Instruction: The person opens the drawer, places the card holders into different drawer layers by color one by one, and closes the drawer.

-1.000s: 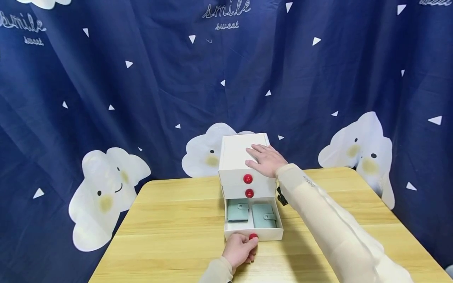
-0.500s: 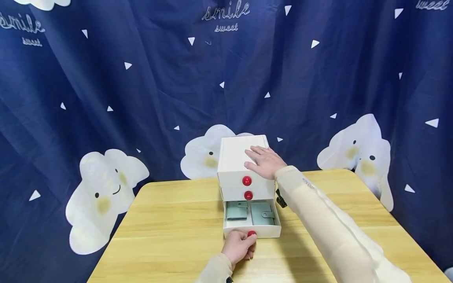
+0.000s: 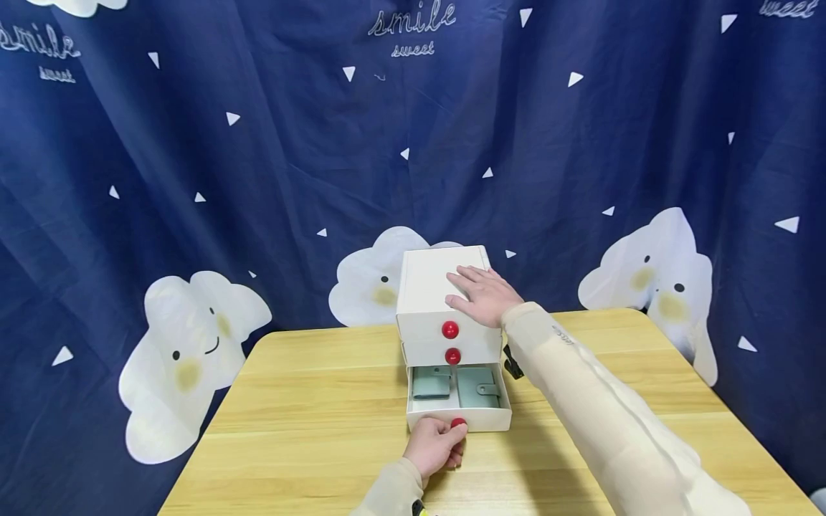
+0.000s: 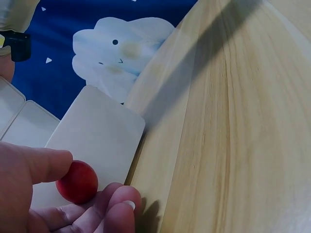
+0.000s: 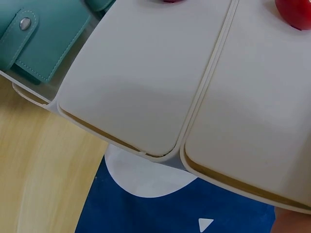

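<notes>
A small white drawer cabinet [image 3: 439, 276] stands on the table, three drawers high with red knobs. Its bottom drawer [image 3: 490, 421] is pulled out part way. Inside lie two teal snap-strap wallets, a smaller one [image 3: 431, 385] on the left and a larger one [image 3: 474, 387] on the right. My left hand [image 3: 434, 446] pinches the bottom drawer's red knob [image 4: 77, 182] between thumb and fingers, as the left wrist view shows close up. On the cabinet's top, near its right edge, my right hand [image 3: 484, 294] rests with fingers extended.
The two upper drawers, with their knobs [image 3: 450, 330], are closed. Under everything is a light wooden table [image 3: 310, 401]. A dark blue curtain [image 3: 290, 143] with cloud prints hangs right behind it. My right sleeve [image 3: 600, 408] crosses the table's right side.
The bottom drawer has slid slightly inward toward the cabinet, with my left hand on its knob. My right hand has stayed on the cabinet top. The head view has tilted slightly.
</notes>
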Tool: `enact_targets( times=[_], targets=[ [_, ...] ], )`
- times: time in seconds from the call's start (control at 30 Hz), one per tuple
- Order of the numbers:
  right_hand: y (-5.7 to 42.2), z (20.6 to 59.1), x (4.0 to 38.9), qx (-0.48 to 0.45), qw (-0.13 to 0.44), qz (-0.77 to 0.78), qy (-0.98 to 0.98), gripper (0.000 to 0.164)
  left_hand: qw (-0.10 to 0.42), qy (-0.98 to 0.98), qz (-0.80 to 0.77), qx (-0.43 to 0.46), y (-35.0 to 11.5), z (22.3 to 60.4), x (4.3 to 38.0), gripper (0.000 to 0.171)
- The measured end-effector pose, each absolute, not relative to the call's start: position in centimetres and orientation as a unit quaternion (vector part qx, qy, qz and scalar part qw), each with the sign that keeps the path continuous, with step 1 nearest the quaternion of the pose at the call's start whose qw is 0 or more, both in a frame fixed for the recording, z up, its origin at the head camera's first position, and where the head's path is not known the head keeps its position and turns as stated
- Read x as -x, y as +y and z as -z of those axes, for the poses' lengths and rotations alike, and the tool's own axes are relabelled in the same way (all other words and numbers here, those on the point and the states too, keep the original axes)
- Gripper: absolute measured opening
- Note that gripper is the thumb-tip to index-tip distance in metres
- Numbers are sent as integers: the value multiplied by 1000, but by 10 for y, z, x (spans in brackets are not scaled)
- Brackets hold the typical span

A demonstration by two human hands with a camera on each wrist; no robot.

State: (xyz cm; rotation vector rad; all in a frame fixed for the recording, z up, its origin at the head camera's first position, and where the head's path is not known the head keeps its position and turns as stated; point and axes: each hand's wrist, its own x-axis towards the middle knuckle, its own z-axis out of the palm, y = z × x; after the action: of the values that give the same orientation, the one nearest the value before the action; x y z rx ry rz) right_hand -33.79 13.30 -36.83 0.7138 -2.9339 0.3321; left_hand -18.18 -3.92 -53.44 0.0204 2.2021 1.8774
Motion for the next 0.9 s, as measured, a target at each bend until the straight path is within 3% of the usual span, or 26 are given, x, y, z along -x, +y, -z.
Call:
enact_targets(
  times=[0.9],
  targets=[
    [133, 369, 339, -232, 51, -110, -965, 67, 85, 766, -637, 13, -35, 532, 190, 34]
  ],
)
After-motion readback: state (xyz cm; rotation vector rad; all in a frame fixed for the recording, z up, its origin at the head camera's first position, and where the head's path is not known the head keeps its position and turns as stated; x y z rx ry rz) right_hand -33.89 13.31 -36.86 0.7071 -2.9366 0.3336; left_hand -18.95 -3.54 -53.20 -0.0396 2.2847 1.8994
